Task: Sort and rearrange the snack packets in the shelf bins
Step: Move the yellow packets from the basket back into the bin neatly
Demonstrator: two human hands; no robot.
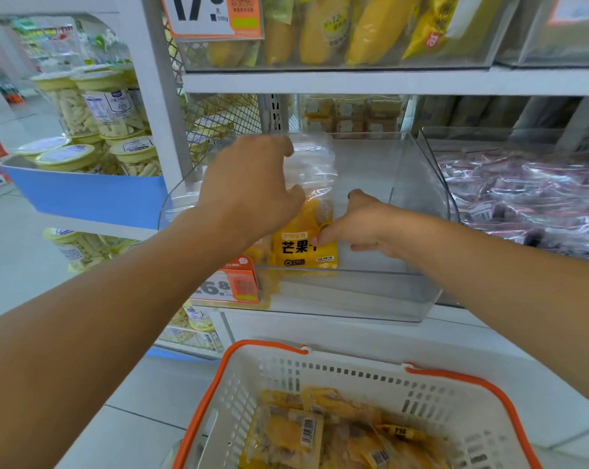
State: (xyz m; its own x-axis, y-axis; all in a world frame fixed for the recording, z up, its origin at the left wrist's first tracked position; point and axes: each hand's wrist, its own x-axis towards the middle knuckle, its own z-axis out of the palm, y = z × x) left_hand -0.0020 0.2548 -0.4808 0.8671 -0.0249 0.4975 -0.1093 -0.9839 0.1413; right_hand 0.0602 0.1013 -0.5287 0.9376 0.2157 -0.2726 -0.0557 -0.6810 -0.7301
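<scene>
A clear plastic shelf bin [404, 184] stands on the middle shelf, with yellow dried-mango packets [303, 252] stacked at its left side. My left hand [252, 184] reaches over the stack and grips the clear top of the packets, its fingers curled round them. My right hand [357, 225] pinches the yellow lower edge of the front packet with thumb and forefinger. Below, a white basket with orange rim [455, 377] holds several more mango packets [320, 431].
The right part of the bin is bare. A neighbouring bin [523, 198] at right holds purple-wrapped packets. The bin above [337, 32] holds yellow packs. Jars of white sticks [96, 106] stand on a blue shelf at left. An orange price tag [228, 286] hangs on the bin's front.
</scene>
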